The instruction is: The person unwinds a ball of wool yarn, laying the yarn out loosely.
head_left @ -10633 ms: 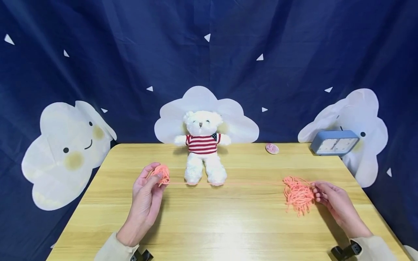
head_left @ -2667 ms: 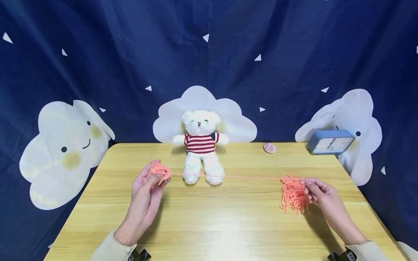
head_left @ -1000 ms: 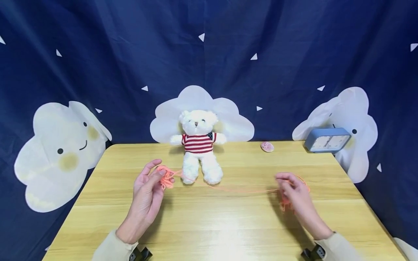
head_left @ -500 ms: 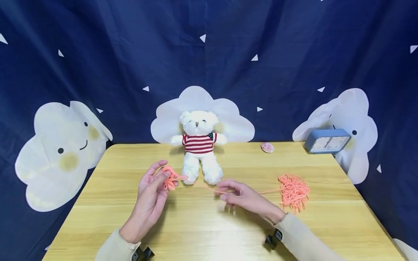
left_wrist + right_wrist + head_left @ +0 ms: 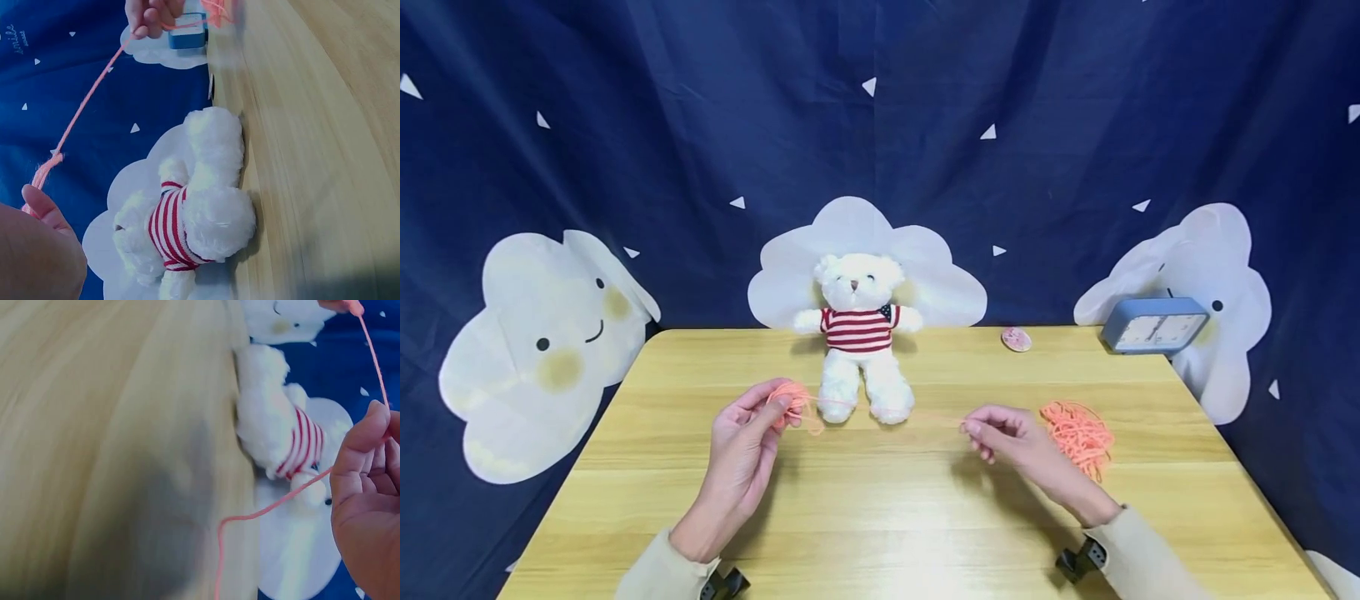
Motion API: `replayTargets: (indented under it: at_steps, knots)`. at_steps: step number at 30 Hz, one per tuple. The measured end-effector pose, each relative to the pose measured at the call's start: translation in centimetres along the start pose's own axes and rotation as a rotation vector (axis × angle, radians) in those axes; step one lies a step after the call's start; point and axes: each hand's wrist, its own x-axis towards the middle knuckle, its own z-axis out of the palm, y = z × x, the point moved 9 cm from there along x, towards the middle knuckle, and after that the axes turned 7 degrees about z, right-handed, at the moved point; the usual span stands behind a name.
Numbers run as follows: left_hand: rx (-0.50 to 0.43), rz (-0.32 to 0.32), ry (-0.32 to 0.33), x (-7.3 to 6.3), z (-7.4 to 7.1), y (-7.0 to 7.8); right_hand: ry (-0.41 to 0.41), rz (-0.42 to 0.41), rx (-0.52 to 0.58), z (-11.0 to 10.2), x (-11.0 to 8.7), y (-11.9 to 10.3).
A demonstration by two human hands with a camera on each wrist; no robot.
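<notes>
My left hand [image 5: 747,450] holds a small coral-orange bundle of wound yarn [image 5: 792,400] between thumb and fingers, left of the teddy bear's feet. From it a single strand [image 5: 378,365] runs across to my right hand [image 5: 1011,437], which pinches it between thumb and forefinger. The strand's far part trails back, in the right wrist view, below the hand. A loose heap of the same yarn [image 5: 1078,433] lies on the table just right of my right hand, partly covered by the forearm. In the left wrist view my right hand [image 5: 153,15] shows at the top with the strand stretched taut.
A white teddy bear [image 5: 859,329] in a red-striped shirt sits at the table's back middle. A round pink patterned disc [image 5: 1017,339] and a blue clock [image 5: 1157,325] are at the back right. The wooden table [image 5: 880,517] ends at a dark blue curtain [image 5: 700,150] with white clouds.
My right hand swept left from the yarn heap toward my left hand, then drew back partway right, holding the strand. My left hand keeps the bundle, which now looks more compact.
</notes>
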Motion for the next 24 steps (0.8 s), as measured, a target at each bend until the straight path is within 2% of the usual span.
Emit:
replayTargets:
  at_steps: [8,14,24]
  knots:
    - [-0.009,0.026,-0.027,-0.1,0.2,0.5,0.142,-0.028,0.016,-4.3,-2.2,-0.6]
    - [0.044,0.031,0.002,0.0,-0.3,0.9,0.246,-0.007,0.068,-7.3,-3.6,-0.1]
    - [0.037,0.025,0.046,-0.1,-0.8,1.4,0.389,0.005,0.249,-12.8,-6.2,2.0]
